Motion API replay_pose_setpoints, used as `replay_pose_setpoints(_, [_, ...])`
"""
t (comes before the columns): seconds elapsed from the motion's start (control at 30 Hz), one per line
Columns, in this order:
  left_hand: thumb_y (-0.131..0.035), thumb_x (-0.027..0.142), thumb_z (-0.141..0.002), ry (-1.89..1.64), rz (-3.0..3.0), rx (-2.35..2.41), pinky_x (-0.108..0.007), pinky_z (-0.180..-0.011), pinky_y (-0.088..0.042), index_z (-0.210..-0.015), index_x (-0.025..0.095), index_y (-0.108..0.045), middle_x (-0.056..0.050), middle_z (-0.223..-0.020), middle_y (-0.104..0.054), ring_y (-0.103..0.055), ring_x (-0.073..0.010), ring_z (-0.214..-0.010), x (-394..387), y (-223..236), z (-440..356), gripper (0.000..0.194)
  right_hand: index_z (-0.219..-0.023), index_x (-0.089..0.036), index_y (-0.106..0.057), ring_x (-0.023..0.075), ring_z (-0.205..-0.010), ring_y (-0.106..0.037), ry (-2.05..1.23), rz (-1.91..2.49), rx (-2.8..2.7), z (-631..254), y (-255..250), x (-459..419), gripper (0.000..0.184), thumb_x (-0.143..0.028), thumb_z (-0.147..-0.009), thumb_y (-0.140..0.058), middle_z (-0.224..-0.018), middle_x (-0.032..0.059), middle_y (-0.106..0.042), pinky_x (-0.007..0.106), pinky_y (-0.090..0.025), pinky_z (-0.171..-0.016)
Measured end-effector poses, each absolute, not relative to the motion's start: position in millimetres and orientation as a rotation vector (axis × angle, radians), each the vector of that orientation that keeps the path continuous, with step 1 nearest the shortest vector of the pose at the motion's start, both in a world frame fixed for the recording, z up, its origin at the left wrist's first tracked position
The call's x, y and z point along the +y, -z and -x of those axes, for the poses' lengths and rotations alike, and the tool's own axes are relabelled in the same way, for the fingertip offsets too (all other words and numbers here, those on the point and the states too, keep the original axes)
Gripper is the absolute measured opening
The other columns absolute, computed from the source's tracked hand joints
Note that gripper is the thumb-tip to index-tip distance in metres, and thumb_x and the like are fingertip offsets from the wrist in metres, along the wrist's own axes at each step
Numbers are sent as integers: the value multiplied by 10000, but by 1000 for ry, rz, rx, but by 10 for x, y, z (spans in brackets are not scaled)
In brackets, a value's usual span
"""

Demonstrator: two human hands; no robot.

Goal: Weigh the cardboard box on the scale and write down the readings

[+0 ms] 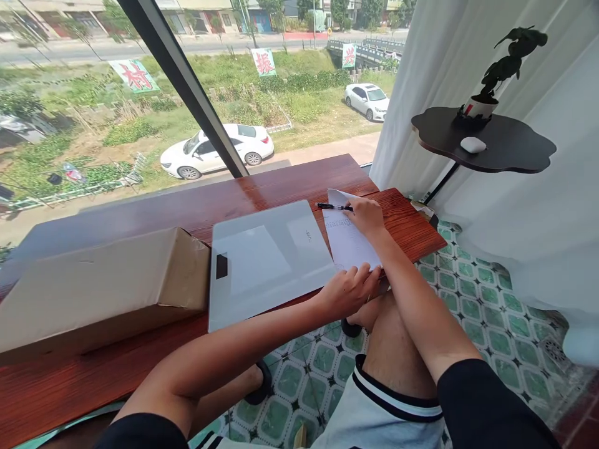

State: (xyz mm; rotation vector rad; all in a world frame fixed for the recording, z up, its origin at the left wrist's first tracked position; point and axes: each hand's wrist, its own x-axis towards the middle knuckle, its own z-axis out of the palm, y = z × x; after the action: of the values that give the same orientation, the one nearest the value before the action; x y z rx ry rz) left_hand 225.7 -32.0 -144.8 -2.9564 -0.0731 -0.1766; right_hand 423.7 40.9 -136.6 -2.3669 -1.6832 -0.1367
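A white sheet of paper with lines of small handwriting near its far end lies on the reddish-brown wooden table; its far edge curls up. At that far end, my right hand is closed around a black pen, which points left across the sheet. The fingers also touch the paper there. My left hand is at the sheet's near edge, fingers bent over it; the thumb is hidden. Just left of the paper lies a flat light-grey glass-topped panel with a small dark display.
A cardboard box stands left on the wooden table. Right of it, a dark scalloped side table holds a potted plant and a white stone-like object. A window and white curtain border the table.
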Motion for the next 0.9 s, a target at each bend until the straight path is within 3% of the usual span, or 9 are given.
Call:
replay_pose_setpoints(0.23, [-313,130,-1017,156,2926,-47,-279,-530,-420,-1327,105,-470,-131,-1184,-573,-566,-145,-759,-331,1463,-2273,348,-1105,-115,-658,299,-1025,-652,162,2496,-1687,-4263,1348,439,251,-293,-988,-524,-1082,172,-721,403,-422,-863])
replay_pose_setpoints(0.47, [-282,62,-1007,281,2830,25,-313,-557,-361,-1105,91,-583,-107,-1041,-562,-510,-166,-778,-356,1512,-2271,318,-1088,-120,-640,314,-1058,-644,156,2493,-1696,-4295,1346,426,212,-239,-985,-499,-1069,176,-716,422,-423,-905])
replay_pose_setpoints(0.6, [-294,41,-996,335,2813,23,-321,-593,-362,-1145,59,-594,-117,-1058,-565,-500,-168,-795,-363,1543,-2294,336,-1140,-84,-575,314,-934,-675,132,2467,-1583,-4354,1279,347,237,-228,-980,-475,-1001,204,-714,389,-443,-805])
replay_pose_setpoints(0.73, [-320,69,-999,369,2811,-26,-325,-611,-376,-1272,-18,-544,-136,-1057,-575,-507,-174,-795,-382,1567,-2303,364,-1113,-139,-539,296,-843,-667,135,2328,-1449,-4471,1221,206,220,-241,-923,-495,-902,138,-705,354,-432,-729])
replay_pose_setpoints(0.9, [-303,70,-1006,302,2796,-35,-320,-627,-391,-1255,27,-583,-178,-1200,-583,-529,-173,-834,-409,1539,-2286,378,-877,-236,-441,215,-675,-624,-46,1997,-1285,-4618,1330,74,85,-300,-833,-478,-663,6,-594,317,-460,-686])
